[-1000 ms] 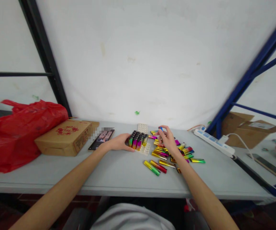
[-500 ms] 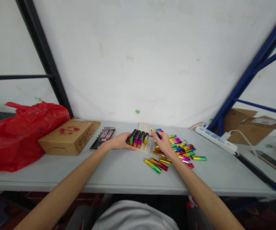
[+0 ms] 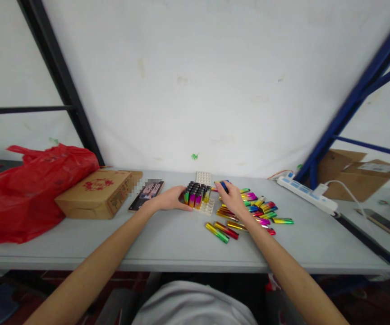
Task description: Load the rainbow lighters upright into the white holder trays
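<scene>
My left hand (image 3: pixel 173 198) is curled round the left side of a white holed tray (image 3: pixel 207 206). Upright lighters (image 3: pixel 192 199) with black tops and shiny multicoloured bodies fill the tray's left part, while its right-hand holes show bare. Just right of the tray, my right hand (image 3: pixel 231 198) has its fingers closed on a dark blue lighter (image 3: pixel 225 186), partly hidden by the fingers. Beneath and beyond that hand lies a loose pile of metallic lighters (image 3: pixel 259 208). A yellow-green lighter (image 3: pixel 217 233) and a red one (image 3: pixel 227 230) lie nearer the front edge.
Behind the first tray lies another white holed tray (image 3: pixel 203 177). To the left are a dark flat package (image 3: pixel 146 196), a cardboard box (image 3: pixel 93 194) and a red plastic bag (image 3: pixel 35 194). A white power strip (image 3: pixel 306 195) and an open carton (image 3: pixel 343 176) stand right.
My right hand has shifted slightly up and right, still with the blue lighter in it. My left hand stays at the tray. The whole view has moved a little.
</scene>
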Action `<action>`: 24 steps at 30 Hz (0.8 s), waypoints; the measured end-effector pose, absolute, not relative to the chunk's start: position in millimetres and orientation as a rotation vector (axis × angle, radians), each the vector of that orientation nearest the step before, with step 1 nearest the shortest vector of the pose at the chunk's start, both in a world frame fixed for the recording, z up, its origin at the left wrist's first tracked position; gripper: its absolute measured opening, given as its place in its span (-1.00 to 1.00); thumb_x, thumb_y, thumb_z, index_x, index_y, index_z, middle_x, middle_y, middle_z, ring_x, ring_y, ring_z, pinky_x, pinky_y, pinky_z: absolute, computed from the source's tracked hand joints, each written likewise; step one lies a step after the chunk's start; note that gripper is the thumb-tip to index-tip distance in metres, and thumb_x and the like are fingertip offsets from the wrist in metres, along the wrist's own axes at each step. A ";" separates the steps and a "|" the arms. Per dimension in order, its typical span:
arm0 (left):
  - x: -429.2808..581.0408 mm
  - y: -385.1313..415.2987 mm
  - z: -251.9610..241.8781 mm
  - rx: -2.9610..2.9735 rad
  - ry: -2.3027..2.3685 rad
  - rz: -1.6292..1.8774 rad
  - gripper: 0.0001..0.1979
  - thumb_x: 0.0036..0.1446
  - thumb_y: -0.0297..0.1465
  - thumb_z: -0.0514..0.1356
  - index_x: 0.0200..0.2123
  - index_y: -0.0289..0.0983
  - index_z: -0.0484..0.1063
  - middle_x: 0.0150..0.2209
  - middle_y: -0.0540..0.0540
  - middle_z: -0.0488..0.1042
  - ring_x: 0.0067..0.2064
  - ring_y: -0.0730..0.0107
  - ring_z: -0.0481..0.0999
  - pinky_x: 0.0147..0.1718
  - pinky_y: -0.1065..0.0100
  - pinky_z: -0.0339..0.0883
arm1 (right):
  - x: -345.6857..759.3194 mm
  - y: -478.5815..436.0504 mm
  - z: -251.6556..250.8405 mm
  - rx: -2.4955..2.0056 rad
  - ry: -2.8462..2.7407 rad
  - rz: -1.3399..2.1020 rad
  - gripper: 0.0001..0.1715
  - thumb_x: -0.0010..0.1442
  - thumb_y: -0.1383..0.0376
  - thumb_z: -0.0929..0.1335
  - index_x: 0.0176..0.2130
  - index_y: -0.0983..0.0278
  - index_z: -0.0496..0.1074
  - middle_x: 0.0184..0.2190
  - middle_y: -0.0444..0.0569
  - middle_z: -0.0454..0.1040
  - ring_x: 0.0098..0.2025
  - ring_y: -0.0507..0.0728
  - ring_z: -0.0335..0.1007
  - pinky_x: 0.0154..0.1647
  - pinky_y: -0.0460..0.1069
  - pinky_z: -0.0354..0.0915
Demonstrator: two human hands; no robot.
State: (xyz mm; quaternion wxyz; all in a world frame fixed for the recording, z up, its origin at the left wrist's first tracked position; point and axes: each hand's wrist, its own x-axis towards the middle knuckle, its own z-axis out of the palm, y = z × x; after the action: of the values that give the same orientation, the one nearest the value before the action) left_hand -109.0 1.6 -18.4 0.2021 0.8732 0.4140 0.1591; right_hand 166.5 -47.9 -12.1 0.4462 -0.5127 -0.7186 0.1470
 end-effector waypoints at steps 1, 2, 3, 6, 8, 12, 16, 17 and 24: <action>-109.1 1.8 -18.7 2.445 1.154 0.440 -0.23 -0.14 0.13 0.40 0.00 -0.30 0.48 -0.03 -0.22 0.58 -0.04 -0.03 0.55 -0.07 0.19 0.39 | 167.9 -49.4 -9.7 -1.247 -1.805 0.411 -0.51 0.41 -0.07 0.19 -0.39 0.20 0.29 -0.56 -0.17 0.34 -0.50 0.07 0.27 -0.43 -0.04 0.15; -109.2 1.9 -18.9 2.450 1.146 0.440 -0.23 -0.13 0.13 0.39 0.00 -0.31 0.48 -0.03 -0.22 0.58 -0.04 -0.02 0.55 -0.06 0.19 0.39 | 169.6 -50.8 -7.5 -1.214 -1.843 0.448 -0.52 0.43 -0.05 0.16 -0.35 0.20 0.29 -0.52 -0.17 0.37 -0.49 0.07 0.29 -0.42 -0.04 0.18; -109.2 2.0 -19.1 2.450 1.134 0.443 -0.24 -0.13 0.13 0.39 0.00 -0.30 0.48 -0.04 -0.21 0.58 -0.04 -0.01 0.55 -0.06 0.20 0.39 | 171.3 -51.9 -5.5 -1.175 -1.893 0.457 -0.54 0.45 -0.04 0.14 -0.31 0.20 0.30 -0.47 -0.15 0.41 -0.46 0.07 0.32 -0.39 -0.04 0.21; -109.3 2.5 -19.8 2.438 1.108 0.457 -0.23 -0.13 0.12 0.40 0.01 -0.30 0.48 -0.03 -0.20 0.59 -0.04 -0.01 0.56 -0.07 0.21 0.40 | 175.3 -53.8 -0.9 -1.079 -2.064 0.258 -0.52 0.47 -0.02 0.14 -0.33 0.21 0.31 -0.32 -0.04 0.45 -0.30 0.11 0.37 -0.21 0.00 0.26; -109.6 3.0 -20.4 2.435 1.120 0.458 -0.22 -0.14 0.12 0.40 0.01 -0.31 0.48 -0.03 -0.20 0.59 -0.05 -0.02 0.56 -0.07 0.20 0.40 | 175.8 -54.7 0.4 -1.081 -2.148 0.111 -0.49 0.47 -0.02 0.16 -0.40 0.21 0.28 -0.36 -0.03 0.42 -0.29 0.12 0.34 -0.20 0.00 0.22; -109.9 3.5 -21.1 2.429 1.134 0.457 -0.27 -0.14 0.09 0.42 -0.02 -0.30 0.50 -0.07 -0.18 0.60 -0.07 -0.01 0.56 -0.11 0.21 0.41 | 171.4 -57.1 0.0 -1.159 -2.219 0.113 -0.43 0.47 -0.02 0.17 -0.48 0.21 0.24 -0.57 -0.13 0.33 -0.50 0.07 0.24 -0.38 -0.02 0.09; -109.1 2.3 -19.9 2.420 1.119 0.473 -0.26 -0.15 0.07 0.42 0.00 -0.29 0.50 -0.06 -0.18 0.60 -0.06 0.01 0.56 -0.09 0.21 0.41 | 165.0 -56.1 -4.8 -1.202 -2.186 0.148 -0.44 0.46 -0.02 0.20 -0.46 0.24 0.32 -0.53 -0.08 0.47 -0.49 0.06 0.32 -0.39 -0.04 0.10; -108.9 1.8 -19.5 2.416 1.114 0.482 -0.25 -0.15 0.07 0.42 0.01 -0.29 0.50 -0.05 -0.18 0.60 -0.06 0.01 0.55 -0.08 0.21 0.41 | 163.9 -55.0 -6.9 -1.217 -2.198 0.157 -0.46 0.46 -0.02 0.21 -0.43 0.25 0.35 -0.50 -0.06 0.51 -0.47 0.07 0.35 -0.38 -0.04 0.12; -107.7 -2.5 -15.4 2.389 1.116 0.491 -0.23 -0.17 0.07 0.43 0.03 -0.30 0.50 -0.04 -0.19 0.60 -0.05 0.00 0.56 -0.07 0.21 0.41 | 154.5 -50.7 -18.2 -1.388 -2.376 -0.056 -0.55 0.46 0.02 0.23 -0.22 0.29 0.45 -0.31 0.08 0.59 -0.32 0.14 0.47 -0.36 -0.03 0.12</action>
State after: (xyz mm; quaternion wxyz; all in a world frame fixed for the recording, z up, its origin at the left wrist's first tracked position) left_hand -107.7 -2.5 -15.4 0.2277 0.8673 0.4052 0.1783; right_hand 154.5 -50.7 -18.2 0.1934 -0.4946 -0.8471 -0.0198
